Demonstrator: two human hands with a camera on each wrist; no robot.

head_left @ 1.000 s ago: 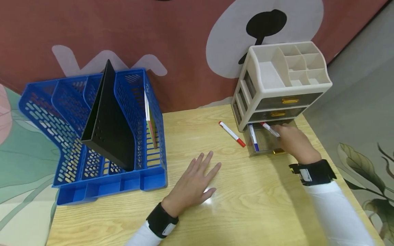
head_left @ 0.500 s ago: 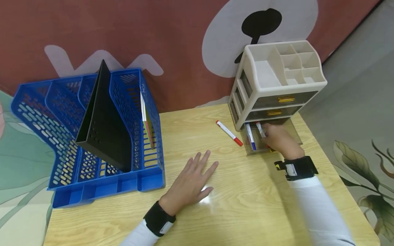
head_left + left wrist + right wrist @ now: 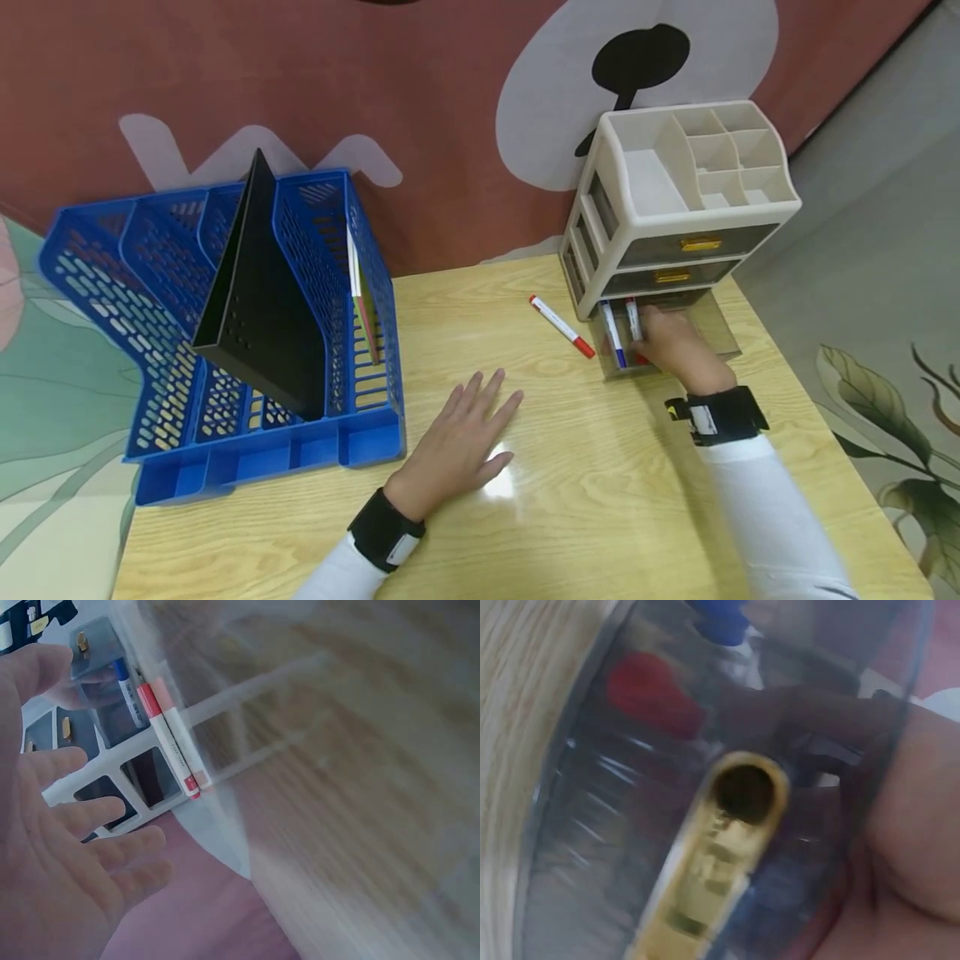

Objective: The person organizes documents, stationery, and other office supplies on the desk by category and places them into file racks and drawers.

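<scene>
My right hand (image 3: 675, 346) reaches into the pulled-out bottom drawer (image 3: 718, 325), its fingers at a red-capped whiteboard marker (image 3: 633, 319) that they seem to pinch. Beside that marker, a blue-capped marker (image 3: 613, 335) lies in the drawer. Through the drawer's clear front, the right wrist view shows curled fingers near the red cap (image 3: 652, 694), behind the gold handle (image 3: 712, 862). My left hand (image 3: 453, 446) rests on the table with its fingers spread, holding nothing. Another red marker (image 3: 561, 326) lies on the tabletop, left of the drawer.
The white drawer cabinet (image 3: 626, 212) stands at the back right, with two upper drawers pushed in and divided compartments on top. At left is a blue file rack (image 3: 270, 446) holding a black folder (image 3: 262, 308) and thin booklets (image 3: 362, 304). A cloth backdrop hangs behind.
My right hand has moved left and lowered the red marker into the drawer, where it now lies beside the blue one. My left hand has barely moved.
</scene>
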